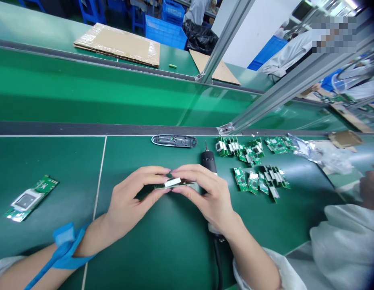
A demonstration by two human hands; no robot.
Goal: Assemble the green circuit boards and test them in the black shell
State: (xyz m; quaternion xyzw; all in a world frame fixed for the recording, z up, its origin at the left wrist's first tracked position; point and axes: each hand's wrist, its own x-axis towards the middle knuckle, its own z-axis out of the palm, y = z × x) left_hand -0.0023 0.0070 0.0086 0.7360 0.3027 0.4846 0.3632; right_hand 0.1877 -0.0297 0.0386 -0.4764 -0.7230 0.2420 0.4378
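Note:
Between my two hands is a thin circuit board [174, 183] with a white block on it, seen almost edge-on above the green bench. The fingers and thumb of my left hand [137, 191] pinch its left end. My right hand [205, 189] grips the other end in the same way, and the fingertips of both hands nearly meet. A blue strap [70, 245] circles my left wrist. Partly behind my right hand stands a black electric screwdriver [208, 161], bit pointing away from me. Beyond the hands lies an open dark plastic housing [174, 141].
A circuit board with a framed display [28, 200] lies at left. Several green boards [262, 181] cluster at right, near clear plastic bags [331, 157]. A metal frame post [259, 96] slants across. At the right edge, another person's sleeve [350, 241] and hand show.

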